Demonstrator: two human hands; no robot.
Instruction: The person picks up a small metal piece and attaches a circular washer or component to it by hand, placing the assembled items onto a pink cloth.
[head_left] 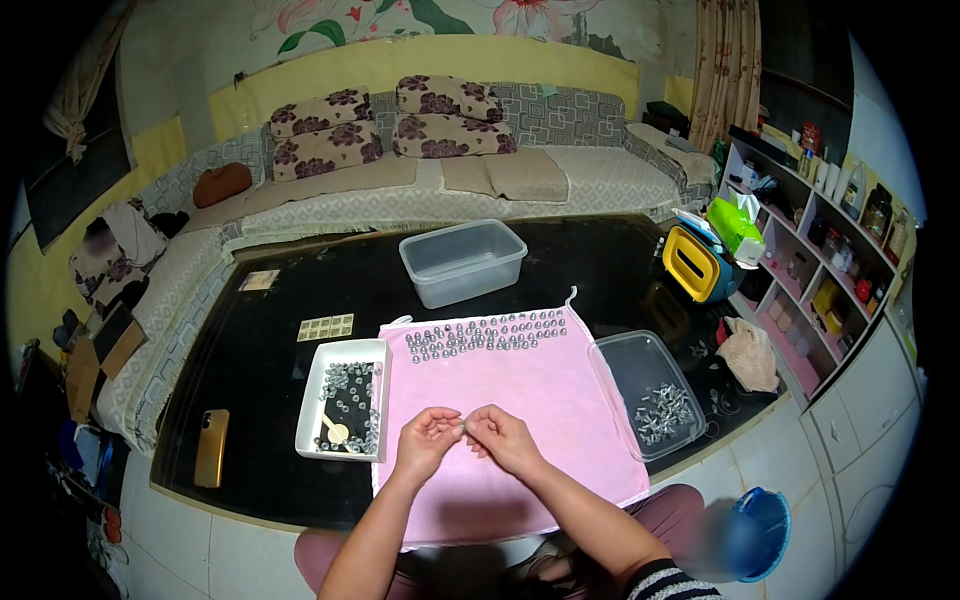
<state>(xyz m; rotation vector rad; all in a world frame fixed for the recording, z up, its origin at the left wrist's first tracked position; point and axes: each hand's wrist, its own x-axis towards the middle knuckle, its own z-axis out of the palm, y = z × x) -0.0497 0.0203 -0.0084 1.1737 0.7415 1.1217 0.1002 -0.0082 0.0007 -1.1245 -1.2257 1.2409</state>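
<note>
An empty clear plastic tub (463, 260) stands on the black table (270, 350) just beyond the pink cloth's far edge. A phone in a gold case (211, 447) lies near the table's front left corner. A yellow and blue box (697, 264) sits at its right edge. Behind the table runs a sofa (560, 175) with flowered cushions (325, 130).

Black table (560, 255) bears pink cloth (520, 400), white tray (312, 395), clear tubs (462, 262).
</note>
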